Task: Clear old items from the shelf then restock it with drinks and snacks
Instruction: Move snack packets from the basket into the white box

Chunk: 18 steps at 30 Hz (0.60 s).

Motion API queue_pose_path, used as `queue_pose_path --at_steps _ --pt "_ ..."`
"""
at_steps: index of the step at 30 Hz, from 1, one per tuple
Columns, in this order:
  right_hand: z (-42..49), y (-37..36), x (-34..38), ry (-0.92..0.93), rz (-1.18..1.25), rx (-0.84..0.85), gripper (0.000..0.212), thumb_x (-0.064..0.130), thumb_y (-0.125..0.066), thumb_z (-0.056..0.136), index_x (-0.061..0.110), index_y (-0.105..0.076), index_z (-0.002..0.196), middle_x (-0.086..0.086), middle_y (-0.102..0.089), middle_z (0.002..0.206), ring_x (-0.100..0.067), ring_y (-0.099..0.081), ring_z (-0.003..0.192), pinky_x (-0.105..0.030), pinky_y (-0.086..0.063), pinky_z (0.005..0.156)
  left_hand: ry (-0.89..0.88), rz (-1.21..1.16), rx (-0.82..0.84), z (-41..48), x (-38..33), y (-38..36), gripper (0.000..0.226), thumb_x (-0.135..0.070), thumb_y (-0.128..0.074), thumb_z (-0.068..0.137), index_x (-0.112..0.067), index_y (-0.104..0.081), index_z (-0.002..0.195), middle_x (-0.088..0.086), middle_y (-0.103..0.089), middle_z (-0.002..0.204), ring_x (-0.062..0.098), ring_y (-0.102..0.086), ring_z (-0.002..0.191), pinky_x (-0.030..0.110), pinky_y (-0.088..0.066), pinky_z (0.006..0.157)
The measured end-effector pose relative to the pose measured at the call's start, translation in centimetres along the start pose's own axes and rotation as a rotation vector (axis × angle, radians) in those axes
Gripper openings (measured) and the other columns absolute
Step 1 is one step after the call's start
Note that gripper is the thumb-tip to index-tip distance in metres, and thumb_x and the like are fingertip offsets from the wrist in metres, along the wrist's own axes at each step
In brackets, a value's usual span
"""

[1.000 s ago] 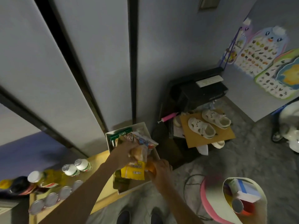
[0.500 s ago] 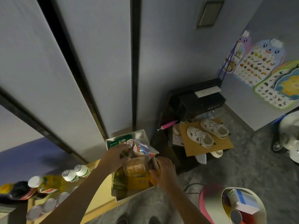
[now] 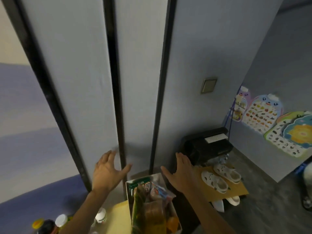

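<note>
Left hand [image 3: 108,173] and right hand [image 3: 181,171] raised with fingers spread, holding nothing, above a white box [image 3: 152,179] of snacks [image 3: 152,211] at the yellow shelf's [image 3: 118,217] right edge, bottles [image 3: 100,217] at its left.

Head-worn, forward-down, near hands [image 3: 108,173].

Pale grey panels [image 3: 70,81] with black frames, white sandals [image 3: 214,181] on tan cardboard [image 3: 236,191], yellow shelf [image 3: 118,217].
</note>
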State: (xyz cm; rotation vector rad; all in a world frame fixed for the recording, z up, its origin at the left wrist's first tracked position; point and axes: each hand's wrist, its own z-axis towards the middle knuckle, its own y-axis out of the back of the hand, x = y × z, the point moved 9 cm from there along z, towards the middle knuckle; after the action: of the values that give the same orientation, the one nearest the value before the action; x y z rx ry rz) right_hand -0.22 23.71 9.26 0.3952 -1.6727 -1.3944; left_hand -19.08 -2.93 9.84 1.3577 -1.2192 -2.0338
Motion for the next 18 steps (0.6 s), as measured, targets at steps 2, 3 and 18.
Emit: queue_pose_path --at_steps 2,3,18 --pt "0.2 1.6 1.8 0.005 0.001 -0.014 0.111 0.09 -0.042 0.088 0.021 -0.01 0.169 -0.004 -0.011 0.177 -0.026 -0.01 0.163 -0.048 -0.02 0.129 -0.015 -0.002 -0.041 0.4 0.0 2.4 0.111 -0.101 -0.042 0.076 -0.029 -0.035 0.16 0.004 -0.038 0.166 0.031 -0.038 0.151 0.055 -0.039 0.12" --pt "0.2 2.3 2.5 0.006 0.004 -0.03 0.11 0.089 -0.043 0.088 0.021 -0.011 0.169 -0.005 -0.013 0.176 -0.026 -0.012 0.162 -0.049 -0.022 0.129 -0.021 -0.001 -0.06 0.5 0.2 3.3 0.111 -0.101 -0.042 0.076 -0.029 -0.035 0.16 0.005 -0.039 0.165 0.031 -0.039 0.15 0.055 -0.04 0.119" --pt "-6.2 3.6 13.1 0.159 -0.026 -0.114 0.103 0.089 -0.04 0.089 0.016 -0.034 0.163 -0.007 -0.039 0.166 -0.024 -0.036 0.153 -0.043 -0.038 0.122 0.031 0.046 -0.209 -7.0 5.1 12.3 0.108 -0.1 -0.04 0.076 -0.022 -0.049 0.152 0.009 -0.054 0.154 0.032 -0.051 0.139 0.053 -0.047 0.111"
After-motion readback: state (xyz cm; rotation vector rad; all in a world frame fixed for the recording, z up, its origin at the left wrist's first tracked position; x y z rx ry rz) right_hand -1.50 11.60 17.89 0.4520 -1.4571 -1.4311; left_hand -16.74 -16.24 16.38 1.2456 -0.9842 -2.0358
